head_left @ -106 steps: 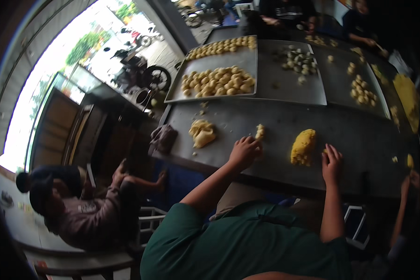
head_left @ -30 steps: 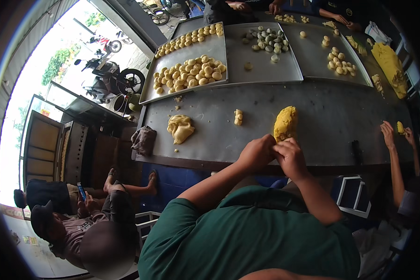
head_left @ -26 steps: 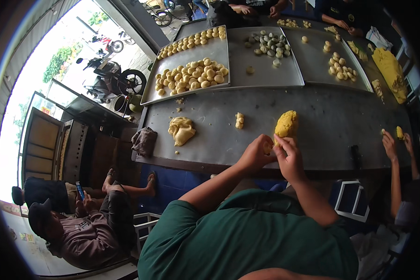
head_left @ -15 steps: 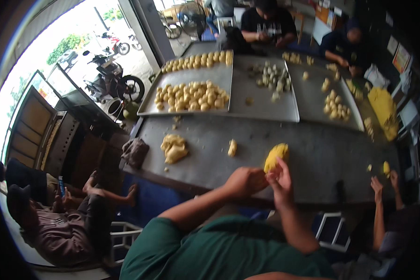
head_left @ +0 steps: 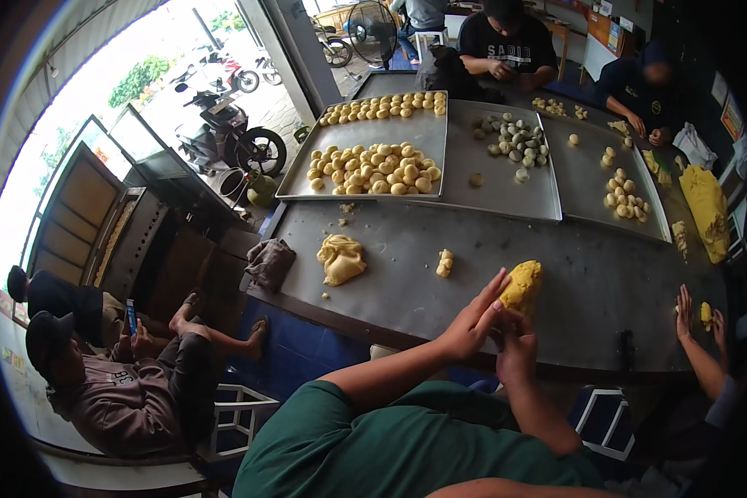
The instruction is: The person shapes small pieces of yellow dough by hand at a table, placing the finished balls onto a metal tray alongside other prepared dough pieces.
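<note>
Steel worktable (head_left: pixel 490 249), bright open doorway (head_left: pixel 141 91) left

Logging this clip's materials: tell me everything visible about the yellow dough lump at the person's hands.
The yellow dough lump is a soft-looking, rough-surfaced oblong mass, bright yellow, matte, lying on the grey metal table near its front edge. The left hand lies open with fingertips against the lump's near left side; the right hand sits just below it, closed as if around a pinched-off bit. No tool or tray touches it.
</note>
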